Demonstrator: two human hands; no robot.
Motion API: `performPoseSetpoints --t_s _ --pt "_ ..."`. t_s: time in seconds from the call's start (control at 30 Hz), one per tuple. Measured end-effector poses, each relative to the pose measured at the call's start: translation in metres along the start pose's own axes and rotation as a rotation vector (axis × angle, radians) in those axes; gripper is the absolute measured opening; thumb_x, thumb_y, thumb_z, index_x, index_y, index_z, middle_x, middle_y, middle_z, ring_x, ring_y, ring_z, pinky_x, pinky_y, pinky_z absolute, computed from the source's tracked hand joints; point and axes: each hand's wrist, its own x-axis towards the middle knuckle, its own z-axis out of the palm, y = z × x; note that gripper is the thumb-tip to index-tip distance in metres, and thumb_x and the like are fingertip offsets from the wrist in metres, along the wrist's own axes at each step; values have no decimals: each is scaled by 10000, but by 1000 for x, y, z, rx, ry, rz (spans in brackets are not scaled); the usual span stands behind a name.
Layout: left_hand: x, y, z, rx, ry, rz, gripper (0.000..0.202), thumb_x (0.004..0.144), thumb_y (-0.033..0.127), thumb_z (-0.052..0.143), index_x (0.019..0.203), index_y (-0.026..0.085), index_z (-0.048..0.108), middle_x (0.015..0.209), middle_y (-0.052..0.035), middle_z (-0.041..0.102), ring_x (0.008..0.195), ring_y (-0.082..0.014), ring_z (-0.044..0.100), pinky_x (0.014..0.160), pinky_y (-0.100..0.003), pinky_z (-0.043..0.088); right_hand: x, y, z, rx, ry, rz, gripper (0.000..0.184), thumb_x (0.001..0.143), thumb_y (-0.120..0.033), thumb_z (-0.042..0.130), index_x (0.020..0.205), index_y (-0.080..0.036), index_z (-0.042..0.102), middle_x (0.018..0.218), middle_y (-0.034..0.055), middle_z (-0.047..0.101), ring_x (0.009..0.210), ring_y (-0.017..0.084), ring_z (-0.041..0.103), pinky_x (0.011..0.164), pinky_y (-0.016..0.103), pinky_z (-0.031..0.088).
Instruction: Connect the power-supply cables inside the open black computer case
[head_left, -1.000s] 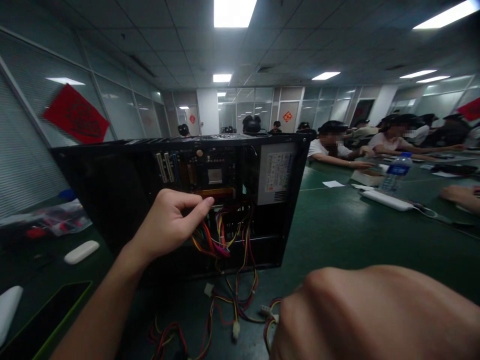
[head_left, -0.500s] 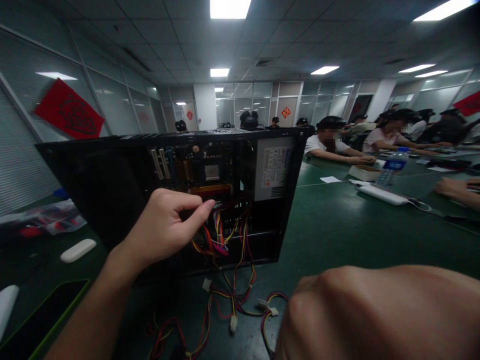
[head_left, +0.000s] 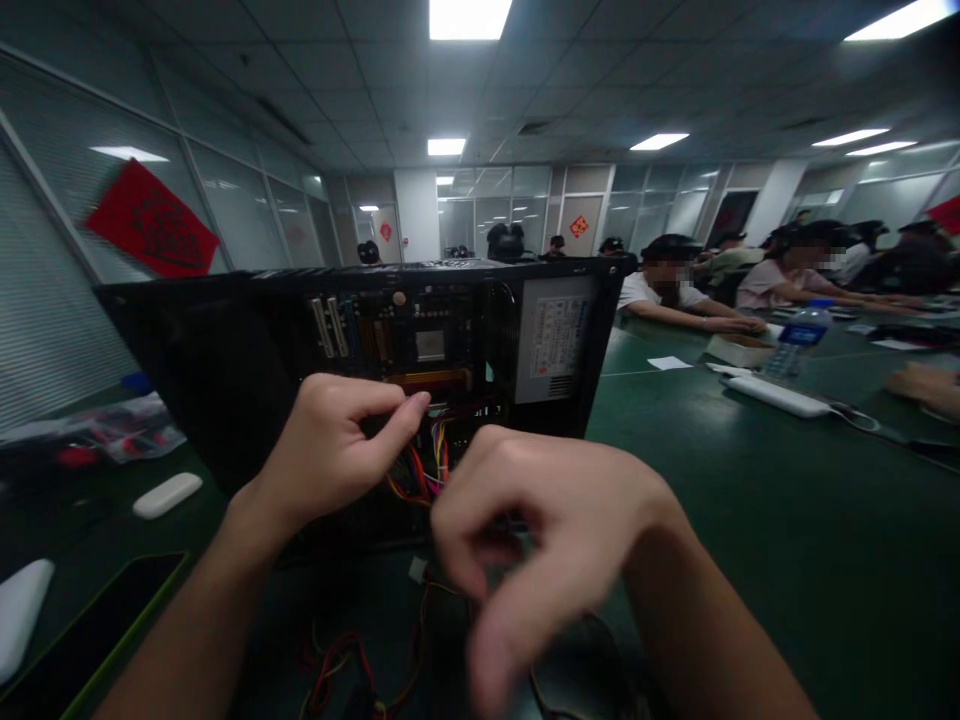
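An open black computer case [head_left: 202, 390] stands on the green table, its inside facing me. In it show the motherboard with its slots, a square metal chip [head_left: 430, 346] and a silver power supply [head_left: 551, 340]. My left hand [head_left: 349, 445] reaches inside, thumb and forefinger pinched beside the colored power wires [head_left: 416, 475]; what lies between the fingertips is hidden. My right hand [head_left: 555, 520], blurred, hovers before the case's lower part, fingers curled and thumb apart, nothing visible in it. Loose power cables [head_left: 352, 660] with a white plug [head_left: 418, 570] lie below.
On the left are a white oval object [head_left: 167, 495], a green-edged dark device [head_left: 97, 640] and a plastic bag [head_left: 127, 435]. To the right stand a water bottle [head_left: 802, 338], a white power strip [head_left: 780, 397] and an open box [head_left: 739, 350]. Several people sit farther back.
My right hand has moved from the lower right corner leftward and up to the front of the case, its thumb now showing. My left hand keeps its pinch in place. The view has shifted slightly.
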Motion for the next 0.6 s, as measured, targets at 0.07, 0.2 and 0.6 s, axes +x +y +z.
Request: performPoseSetpoints --t_s 0.07,0.2,0.6 --pt "-1 0 -2 37 111 53 440 898 214 564 480 155 440 456 56 333 411 -55 307 433 -227 245 6 10 1 -153 73 142 629 769 -772 605 619 -162 562 528 -45 487 493 73 402 516 233 273" --pt "-2 0 -5 91 242 127 430 871 166 591 476 156 419 440 63 338 393 -48 296 424 -223 241 25 27 7 -458 165 275 728 665 -888 551 600 -164 580 512 -27 471 501 100 412 542 253 266" --pt "-3 6 0 21 70 -25 416 898 271 540 497 171 496 448 24 446 424 -82 379 452 -240 296 41 32 24 -423 251 86 527 993 -503 483 636 -137 613 600 14 541 530 102 397 537 258 310"
